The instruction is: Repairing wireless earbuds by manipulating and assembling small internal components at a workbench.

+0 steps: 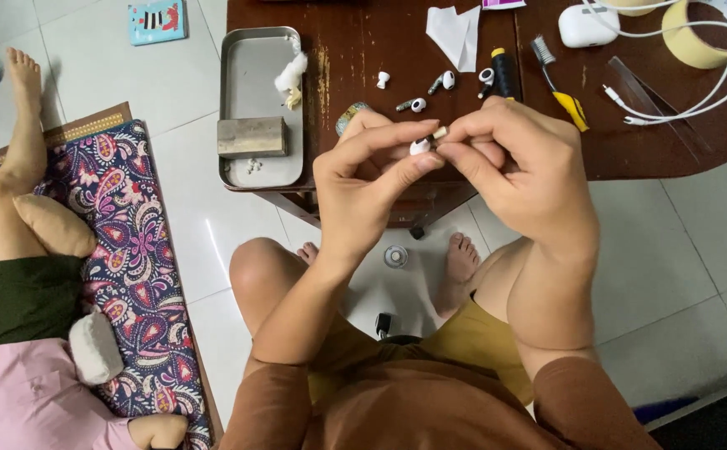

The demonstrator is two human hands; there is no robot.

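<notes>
Left hand [363,179] pinching a small white earbud [418,147], right hand [518,171] gripping a pale stick [439,132] at its 2 o'clock: hard prodding may flick the earbud floorward.

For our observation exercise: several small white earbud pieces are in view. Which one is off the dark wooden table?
The small white earbud piece pinched between the left hand and right hand; the other pieces lie loose on the dark wooden table.
</notes>
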